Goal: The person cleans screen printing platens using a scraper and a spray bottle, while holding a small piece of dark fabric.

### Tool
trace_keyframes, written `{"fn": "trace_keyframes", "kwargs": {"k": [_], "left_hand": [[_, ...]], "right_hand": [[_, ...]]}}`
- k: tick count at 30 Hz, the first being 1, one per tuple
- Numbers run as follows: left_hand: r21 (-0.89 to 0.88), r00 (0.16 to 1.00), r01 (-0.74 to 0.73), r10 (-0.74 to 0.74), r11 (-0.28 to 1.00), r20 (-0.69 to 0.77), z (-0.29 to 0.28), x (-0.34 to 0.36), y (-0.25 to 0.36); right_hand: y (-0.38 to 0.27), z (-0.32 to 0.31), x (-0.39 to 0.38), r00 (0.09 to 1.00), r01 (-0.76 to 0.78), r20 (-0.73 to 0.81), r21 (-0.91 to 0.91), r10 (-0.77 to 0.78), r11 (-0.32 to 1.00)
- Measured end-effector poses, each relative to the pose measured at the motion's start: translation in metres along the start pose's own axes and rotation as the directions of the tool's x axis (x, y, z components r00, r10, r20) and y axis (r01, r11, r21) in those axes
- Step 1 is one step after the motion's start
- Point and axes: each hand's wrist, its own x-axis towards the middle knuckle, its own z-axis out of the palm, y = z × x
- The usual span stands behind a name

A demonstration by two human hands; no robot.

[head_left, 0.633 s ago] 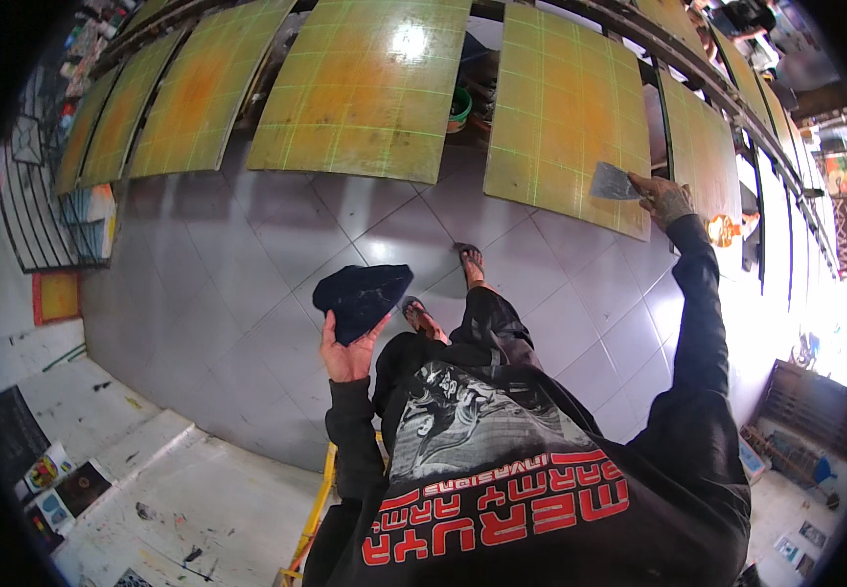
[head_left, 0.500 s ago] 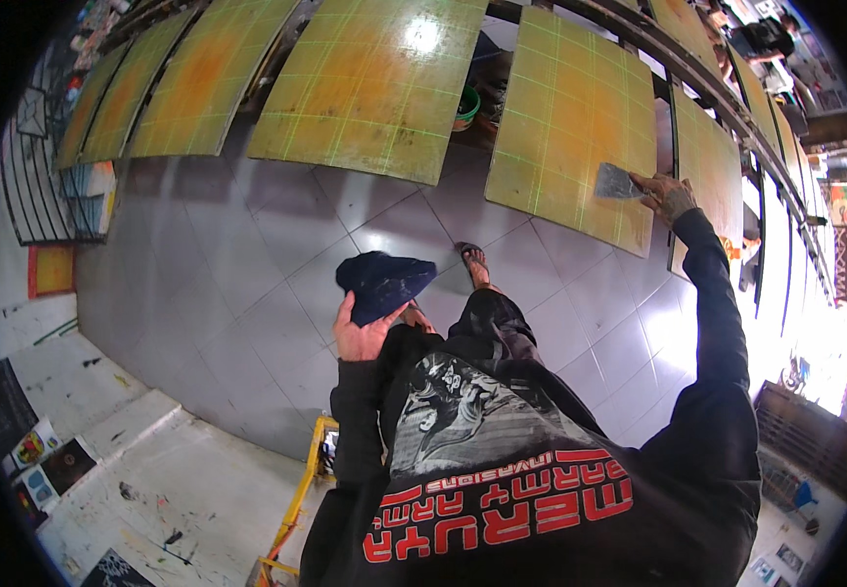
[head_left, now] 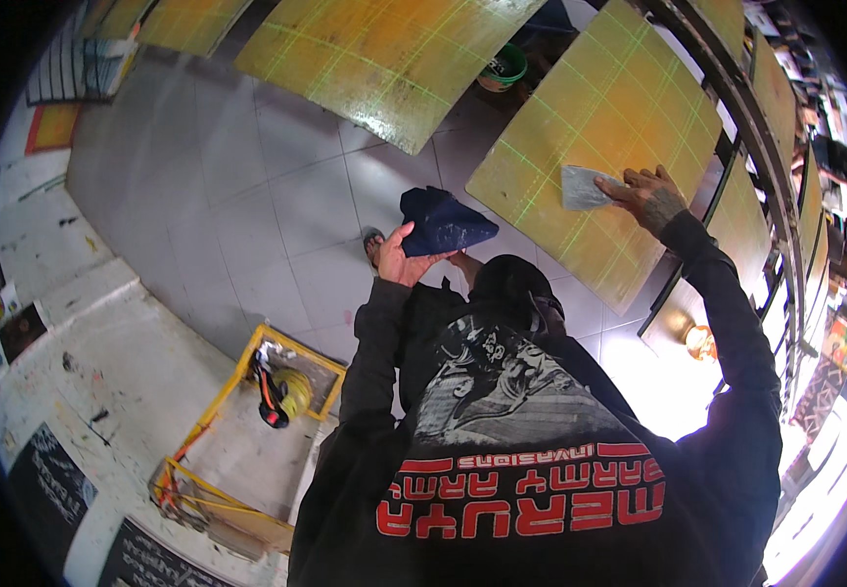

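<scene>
Wiping step in hand: your right hand (head_left: 650, 196) presses grey pad (head_left: 582, 187) flat on yellow-green panel (head_left: 599, 137), fingers spread. Your left hand (head_left: 396, 259) pinches dark blue cloth (head_left: 440, 223). Next stroke needs steady pressure.

One fisheye view only — worn on the head, it looks steeply down over the person's black printed shirt (head_left: 531, 470), which fills the lower frame close up. Beyond the shirt lies the grey tiled floor (head_left: 247, 205), farther off — yellow-green panels (head_left: 599, 127) curve along the rim above it.
</scene>
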Motion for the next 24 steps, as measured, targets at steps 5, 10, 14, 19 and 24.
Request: {"fn": "trace_keyframes", "kwargs": {"k": [5, 10, 14, 19, 24], "left_hand": [[-0.107, 0.996, -0.084, 0.081, 0.991, -0.028, 0.002, 0.006, -0.025], [-0.163, 0.981, -0.174, 0.157, 0.971, -0.113, 0.010, 0.008, -0.029], [-0.249, 0.982, -0.131, 0.091, 0.960, -0.166, -0.025, 0.005, -0.026], [-0.223, 0.984, -0.164, 0.143, 0.961, -0.109, 0.012, -0.037, -0.020], [-0.253, 0.886, -0.445, 0.381, 0.859, -0.262, 0.014, -0.052, -0.030]], "right_hand": [[-0.028, -0.007, 0.061, 0.965, 0.233, -0.133, 0.057, -0.224, 0.971], [-0.093, -0.030, 0.091, 0.888, 0.400, -0.248, 0.006, -0.386, 0.917], [-0.150, -0.052, 0.071, 0.845, 0.474, -0.372, 0.190, -0.384, 0.860], [-0.197, -0.057, 0.052, 0.878, 0.463, -0.447, 0.706, -0.170, 0.536], [-0.217, -0.050, 0.054, 0.941, -0.256, 0.133, 0.882, -0.312, -0.396]]}}
